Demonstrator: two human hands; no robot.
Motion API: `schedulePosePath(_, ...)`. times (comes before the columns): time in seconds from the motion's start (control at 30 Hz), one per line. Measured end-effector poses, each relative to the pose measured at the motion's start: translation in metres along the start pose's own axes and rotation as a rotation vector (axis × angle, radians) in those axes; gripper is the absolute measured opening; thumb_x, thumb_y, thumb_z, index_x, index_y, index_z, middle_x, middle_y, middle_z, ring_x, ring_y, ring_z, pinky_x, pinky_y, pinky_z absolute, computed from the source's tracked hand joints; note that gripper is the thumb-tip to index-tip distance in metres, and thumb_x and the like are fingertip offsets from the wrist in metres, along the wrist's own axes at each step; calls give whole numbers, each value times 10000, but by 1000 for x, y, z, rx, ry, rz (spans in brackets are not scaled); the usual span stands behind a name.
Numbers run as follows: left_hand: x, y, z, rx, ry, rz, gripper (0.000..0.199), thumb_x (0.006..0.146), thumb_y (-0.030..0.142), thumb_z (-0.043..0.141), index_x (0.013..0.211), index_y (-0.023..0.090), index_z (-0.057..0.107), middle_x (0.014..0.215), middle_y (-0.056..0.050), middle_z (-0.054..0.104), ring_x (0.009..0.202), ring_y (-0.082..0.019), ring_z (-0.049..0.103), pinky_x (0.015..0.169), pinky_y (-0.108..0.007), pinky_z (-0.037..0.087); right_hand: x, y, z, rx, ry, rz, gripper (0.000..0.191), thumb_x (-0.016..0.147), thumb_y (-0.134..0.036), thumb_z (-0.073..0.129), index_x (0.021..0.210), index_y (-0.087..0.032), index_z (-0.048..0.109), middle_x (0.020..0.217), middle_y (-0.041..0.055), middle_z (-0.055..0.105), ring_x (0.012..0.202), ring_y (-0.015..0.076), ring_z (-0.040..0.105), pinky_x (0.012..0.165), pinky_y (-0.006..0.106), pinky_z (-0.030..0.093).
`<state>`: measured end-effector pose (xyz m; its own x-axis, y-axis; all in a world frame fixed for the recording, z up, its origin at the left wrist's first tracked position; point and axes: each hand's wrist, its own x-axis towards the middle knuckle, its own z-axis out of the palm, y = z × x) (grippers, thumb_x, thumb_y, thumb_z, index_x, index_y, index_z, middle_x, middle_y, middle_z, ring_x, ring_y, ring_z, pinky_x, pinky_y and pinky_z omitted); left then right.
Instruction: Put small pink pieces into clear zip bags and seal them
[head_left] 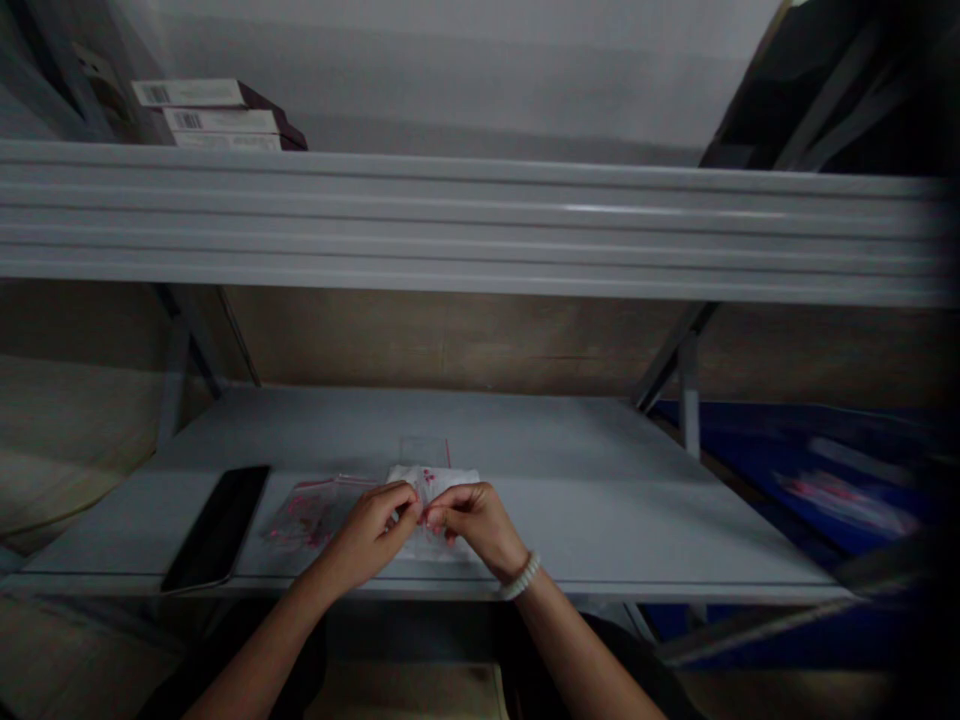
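Over a white sheet (466,476) near the shelf's front edge, my two hands meet with fingertips almost touching. Between them is a small clear plastic bag (425,486) with red bits in or behind it. My left hand (379,520) pinches the bag from the left. From the right my right hand (472,518), with a pale coiled band at the wrist, pinches it too. Just left of my left hand lies a larger clear zip bag (307,515) holding small red pieces. Behind the sheet lies a flat clear bag (424,451) with a red line at one edge.
A black tablet-like slab (217,530) lies at the left of the grey shelf (570,480). Above runs a ridged metal beam (480,225), with several stacked boxes (217,118) on the upper level. Blurred plastic packets (847,500) lie on a blue surface at right.
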<state>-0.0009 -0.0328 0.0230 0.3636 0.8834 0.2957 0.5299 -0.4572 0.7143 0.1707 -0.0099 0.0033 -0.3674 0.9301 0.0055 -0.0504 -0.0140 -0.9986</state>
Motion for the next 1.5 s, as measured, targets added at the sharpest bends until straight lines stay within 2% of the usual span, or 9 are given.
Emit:
schedulePosePath(0.23, -8, -3, 10, 119, 134, -66, 109, 663, 140, 482, 566, 173, 445, 548, 42, 462, 525, -92, 429, 525, -206, 280, -6, -7, 18, -274, 77, -127, 99, 661, -162, 589, 563, -162, 591, 576, -17, 574, 549, 95, 491, 506, 189, 380)
schedulePosePath(0.43, -8, -1, 7, 354, 322, -143, 183, 633, 155, 474, 506, 172, 344, 504, 40, 392, 487, -94, 355, 507, -241, 209, -1, -12, 25, -476, 247, -256, 123, 644, -118, 507, 539, -177, 480, 534, -33, 486, 529, 91, 429, 507, 192, 326)
schedulePosePath(0.57, -6, -1, -4, 309, 334, -68, 199, 696, 192, 484, 537, 186, 366, 521, 34, 410, 508, -108, 399, 524, -242, 286, 4, -14, 22, -427, 276, -231, 134, 631, -148, 520, 519, -183, 454, 519, -39, 460, 525, 93, 419, 512, 199, 324)
schedulePosePath(0.63, -5, 0, -8, 293, 327, 50, 121, 714, 285, 559, 684, 191, 490, 685, -7, 536, 664, -153, 511, 628, -267, 394, 5, -15, 21, -377, 255, -225, 125, 618, -159, 526, 519, -184, 454, 520, -42, 455, 528, 95, 417, 518, 202, 329)
schedulePosePath(0.73, -4, 1, -7, 295, 270, 189, 620, 620, 373, 710, 1163, 180, 483, 1142, -118, 547, 1073, -270, 495, 919, -396, 409, 5, -16, 21, -292, 167, -243, 114, 619, -164, 518, 524, -182, 457, 542, -36, 477, 557, 101, 442, 555, 207, 356)
schedulePosePath(0.8, -4, -1, -4, 306, 239, 207, 746, 609, 358, 736, 1269, 206, 425, 1233, -121, 511, 1164, -288, 441, 990, -432, 369, 4, -16, 20, -287, 176, -245, 117, 617, -162, 516, 522, -182, 453, 541, -37, 477, 557, 100, 441, 559, 207, 356)
schedulePosePath(1.0, -3, -6, -2, 341, 291, 217, 600, 632, 312, 721, 1190, 215, 526, 1103, -82, 593, 1072, -254, 499, 952, -404, 405, 6, -13, 18, -330, 288, -232, 141, 621, -186, 529, 517, -186, 433, 517, -44, 445, 525, 93, 411, 543, 210, 339)
schedulePosePath(1.2, 3, -10, -9, 292, 373, 169, 379, 691, 327, 694, 1046, 225, 613, 984, -59, 642, 967, -221, 562, 892, -365, 440, 15, -8, -1, -278, 221, -195, 204, 761, -288, 474, 596, -174, 516, 538, -19, 507, 502, 100, 443, 502, 208, 341)
schedulePosePath(1.5, 9, -23, -13, 181, 496, 49, 284, 742, 316, 686, 996, 203, 626, 1001, -51, 640, 958, -197, 575, 862, -330, 459, 53, 33, -22, -948, 233, -232, 204, 737, -80, 523, 780, -165, 703, 766, 57, 681, 673, 140, 582, 653, 228, 402)
